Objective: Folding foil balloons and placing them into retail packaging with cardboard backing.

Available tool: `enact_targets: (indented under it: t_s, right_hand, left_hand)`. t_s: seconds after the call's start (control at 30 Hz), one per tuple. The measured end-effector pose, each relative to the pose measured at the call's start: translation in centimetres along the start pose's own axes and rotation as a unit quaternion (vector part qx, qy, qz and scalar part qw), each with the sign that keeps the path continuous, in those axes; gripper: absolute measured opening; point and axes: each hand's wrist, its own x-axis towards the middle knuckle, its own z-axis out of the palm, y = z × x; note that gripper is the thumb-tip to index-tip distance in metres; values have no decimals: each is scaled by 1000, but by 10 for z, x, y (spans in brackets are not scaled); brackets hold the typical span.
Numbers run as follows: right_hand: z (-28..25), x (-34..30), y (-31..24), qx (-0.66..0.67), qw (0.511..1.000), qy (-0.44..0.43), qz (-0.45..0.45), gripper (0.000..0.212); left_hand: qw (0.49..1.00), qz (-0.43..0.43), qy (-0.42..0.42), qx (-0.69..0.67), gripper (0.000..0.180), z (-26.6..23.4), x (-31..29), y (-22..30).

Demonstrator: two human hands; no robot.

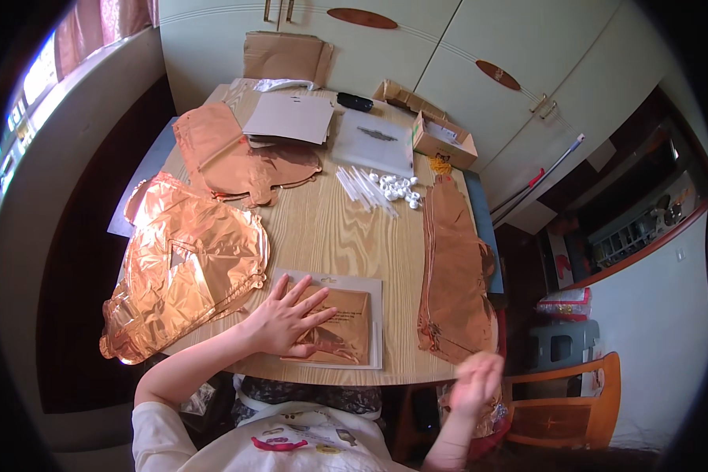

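Note:
My left hand (283,322) lies with fingers spread on a flat clear package (376,315) at the table's near edge. Inside the package is a folded copper-coloured foil balloon (350,334), partly covered by my hand. Off the near right corner of the table, my right hand (478,381) is raised and smeared by motion, so its fingers do not show clearly. It is nearest to a stack of flat copper foil balloons (456,275) along the right edge.
More flat foil balloons (200,252) cover the left side, others (236,157) behind them. White straws (362,189) and small white plastic pieces (399,189) lie mid-table. Grey cards (291,116), a clear bag (374,145) and a cardboard box (448,145) are farther back. A wooden chair (562,405) stands right.

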Motion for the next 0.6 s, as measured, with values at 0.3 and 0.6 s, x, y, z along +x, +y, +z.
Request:
enact_targets:
  t_s: [0.3,0.6]
  right_hand:
    - [26,-20,8,-547,695,-425,-194,72]
    - [18,-26,39,-539,702,-409,-224,57]
  left_hand:
    - [1000,-3,7,-29,72,-31,-23,21]
    - [999,6,-19,-35,53,-30,-97,44]
